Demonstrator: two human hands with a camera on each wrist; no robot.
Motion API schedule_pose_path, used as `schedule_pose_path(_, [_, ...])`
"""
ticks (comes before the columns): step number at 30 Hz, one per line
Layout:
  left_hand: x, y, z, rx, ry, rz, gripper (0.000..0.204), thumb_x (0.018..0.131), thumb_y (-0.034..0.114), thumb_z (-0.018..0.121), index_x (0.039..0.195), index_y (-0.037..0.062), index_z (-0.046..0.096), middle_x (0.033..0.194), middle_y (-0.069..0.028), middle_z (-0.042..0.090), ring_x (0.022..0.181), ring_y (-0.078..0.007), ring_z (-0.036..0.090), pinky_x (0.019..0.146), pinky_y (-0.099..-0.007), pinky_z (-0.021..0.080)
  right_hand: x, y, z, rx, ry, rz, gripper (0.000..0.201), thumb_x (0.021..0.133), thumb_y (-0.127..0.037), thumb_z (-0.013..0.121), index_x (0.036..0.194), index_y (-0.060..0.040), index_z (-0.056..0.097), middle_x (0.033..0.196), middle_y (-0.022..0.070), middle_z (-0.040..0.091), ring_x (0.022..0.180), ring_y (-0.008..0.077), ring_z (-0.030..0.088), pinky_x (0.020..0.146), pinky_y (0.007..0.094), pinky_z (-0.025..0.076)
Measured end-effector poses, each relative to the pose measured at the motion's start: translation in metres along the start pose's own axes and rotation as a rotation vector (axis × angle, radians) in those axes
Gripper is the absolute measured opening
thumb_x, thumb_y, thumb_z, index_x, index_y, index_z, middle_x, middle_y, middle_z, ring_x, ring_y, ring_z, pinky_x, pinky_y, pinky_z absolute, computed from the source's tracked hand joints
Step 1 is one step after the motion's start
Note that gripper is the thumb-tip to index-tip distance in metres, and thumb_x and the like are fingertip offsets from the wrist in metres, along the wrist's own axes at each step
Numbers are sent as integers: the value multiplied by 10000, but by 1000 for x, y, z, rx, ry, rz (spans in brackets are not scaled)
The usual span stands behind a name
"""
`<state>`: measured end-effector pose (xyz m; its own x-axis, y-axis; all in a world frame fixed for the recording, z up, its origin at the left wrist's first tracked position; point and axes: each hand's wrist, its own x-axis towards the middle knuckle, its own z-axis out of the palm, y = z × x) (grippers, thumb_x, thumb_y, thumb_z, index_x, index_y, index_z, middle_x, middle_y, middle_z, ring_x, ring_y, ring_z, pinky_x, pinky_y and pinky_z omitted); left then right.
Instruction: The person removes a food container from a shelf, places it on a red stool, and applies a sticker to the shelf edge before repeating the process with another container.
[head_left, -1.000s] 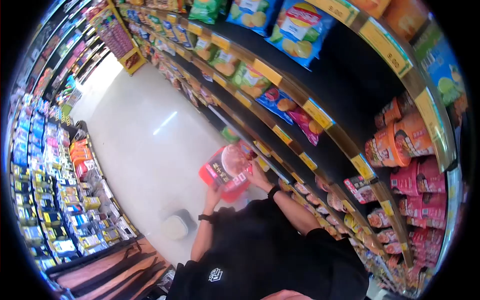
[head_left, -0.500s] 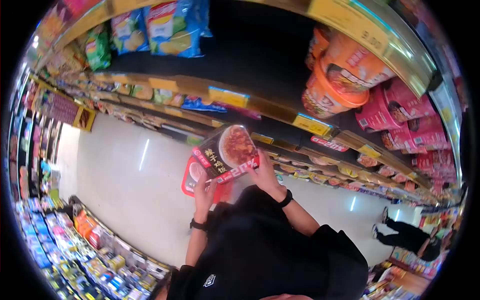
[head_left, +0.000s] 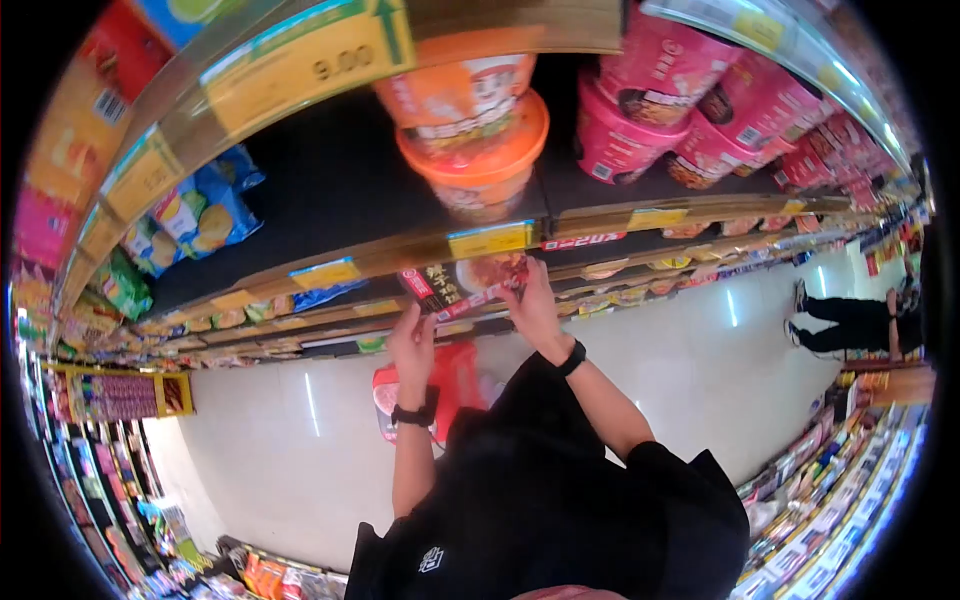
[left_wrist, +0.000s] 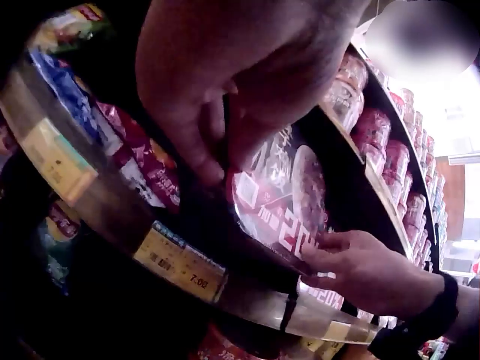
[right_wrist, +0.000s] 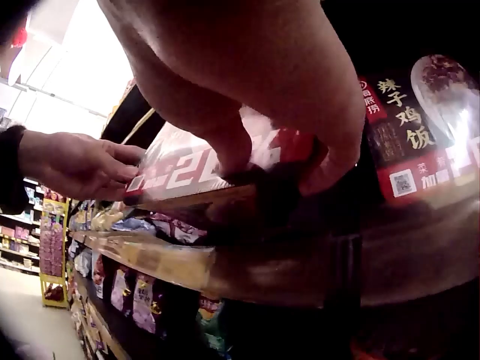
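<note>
Both hands hold a dark and red boxed rice meal (head_left: 468,286) with a bowl picture on its top. My left hand (head_left: 411,347) grips the box's left end, thumb and fingers on its edge. At the opposite end, my right hand (head_left: 536,312) pinches it by the front corner. The box is at a shelf front, over the dark shelf board in the left wrist view. In the right wrist view a matching boxed rice meal (right_wrist: 405,139) sits on the shelf beside the right hand.
Orange tubs (head_left: 480,140) and pink tubs (head_left: 640,110) stand on the shelf above, behind a yellow price tag (head_left: 310,65). Blue chip bags (head_left: 205,215) are at the left. A red item (head_left: 458,385) shows below the hands. Another person (head_left: 850,320) stands at the right.
The hands have carried the boxed rice meal up from over the aisle floor to the shelf front. The head view has turned toward the shelves on the right.
</note>
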<state>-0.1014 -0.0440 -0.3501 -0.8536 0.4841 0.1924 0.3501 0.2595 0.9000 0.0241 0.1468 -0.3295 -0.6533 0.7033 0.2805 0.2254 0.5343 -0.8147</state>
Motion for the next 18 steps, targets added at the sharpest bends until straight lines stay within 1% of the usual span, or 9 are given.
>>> schedule_pose_path(1, [12,-1,7,-2,21,75,305,863,81,690,1140,-33,632,920,-180,690,797,-186,661,718,-297,517,7,8,4,-17,23,-26,594,805,-100,699,1277,55,375,1151,268,480,991,464,542,802,458,490])
schedule_pose_path(4, [42,-13,22,-3,-16,82,304,858,90,692,1130,-35,636,901,-193,689,771,-219,674,709,-309,522,23,40,19,-67,2,-38,571,810,-106,694,1260,52,380,1138,267,482,949,469,555,773,466,497])
schedule_pose_path(5, [52,-15,25,177,25,251,240,867,38,668,1098,-24,645,835,-116,686,732,-137,649,707,-262,515,32,49,22,-152,7,-121,534,815,-119,693,1235,50,411,1096,278,506,934,469,559,763,478,497])
schedule_pose_path(8, [70,0,27,174,-13,161,196,849,53,688,1024,-24,649,839,-153,688,725,-182,675,685,-289,524,44,67,34,-213,-18,-149,498,829,-174,688,1197,65,451,1042,281,537,938,438,578,751,457,504])
schedule_pose_path(9, [77,-20,34,176,32,245,160,857,85,682,978,-13,648,838,-170,688,725,-229,688,659,-315,522,46,72,40,-311,-48,-137,493,836,-193,680,1190,71,462,1047,275,549,941,426,583,759,448,503])
schedule_pose_path(12, [89,-37,37,329,-35,192,152,878,114,660,984,4,655,836,-191,681,729,-260,690,642,-329,518,51,81,54,-573,-100,-108,494,851,-242,660,1175,88,487,1068,257,578,951,393,593,788,425,497])
schedule_pose_path(13, [90,-40,39,312,-33,222,159,892,148,651,988,23,660,830,-184,684,746,-296,685,662,-350,521,50,77,57,-641,-94,-98,500,853,-253,654,1173,94,490,1082,251,584,956,385,594,800,420,493])
schedule_pose_path(16, [92,-43,41,331,-39,295,175,889,165,662,988,22,659,846,-181,688,763,-309,686,685,-369,523,48,73,57,-630,-19,-87,513,850,-260,652,1179,101,493,1107,249,594,976,381,586,839,421,477])
schedule_pose_path(18, [92,-37,39,285,-72,256,189,889,179,665,991,20,658,852,-178,689,771,-313,686,696,-374,523,48,72,58,-592,-14,-78,526,844,-259,657,1186,104,489,1108,256,595,990,383,579,852,423,473])
